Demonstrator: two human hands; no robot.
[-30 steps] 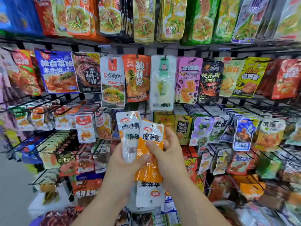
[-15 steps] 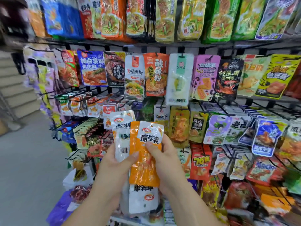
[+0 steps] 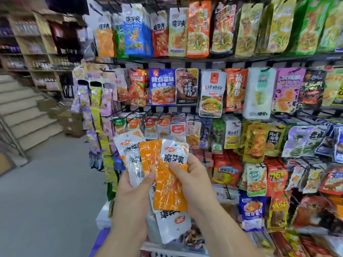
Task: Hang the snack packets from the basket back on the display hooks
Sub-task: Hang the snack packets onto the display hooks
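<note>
Hands near the display rack [image 3: 185, 60]: left hand [image 3: 132, 199] grips glossy white plastic snack packets [image 3: 130, 154], right hand [image 3: 195, 184] pinches an orange-and-white plastic packet [image 3: 170, 184]. Seemingly sorting; next, its hole must meet a black wire hook [image 3: 96, 10]

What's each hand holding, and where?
Left hand pinches the fanned packets at their lower ends; right hand grips the front orange packet by its right edge, mid-height.
</note>
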